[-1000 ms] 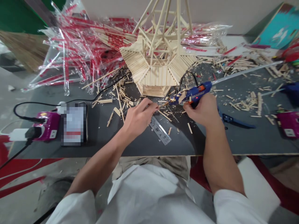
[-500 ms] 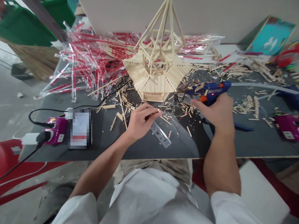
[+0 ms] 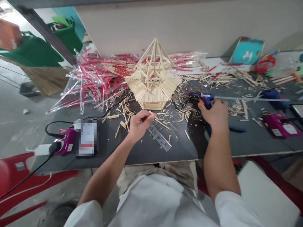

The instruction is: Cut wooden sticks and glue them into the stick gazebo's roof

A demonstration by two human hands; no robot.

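Note:
My left hand is closed in a pinch on a short wooden stick, just in front of a small stick-built house with a sloped roof and an open pointed frame on top. Under that hand, a clear ruler lies slantwise on the dark table. My right hand is wrapped round a blue hot glue gun with an orange trigger and a lit red light. Its nozzle points left toward the house, and a long glue stick runs out of its back.
Plastic-wrapped stick bundles heap up at the back left. Cut stick bits lie scattered about. A phone and a purple power socket sit at the left, another purple socket at the right. A cable crosses the left side.
The view has tilted up and shifted right, showing the house's whole peak. My right hand has moved the glue gun slightly lower. My left hand still pinches the stick.

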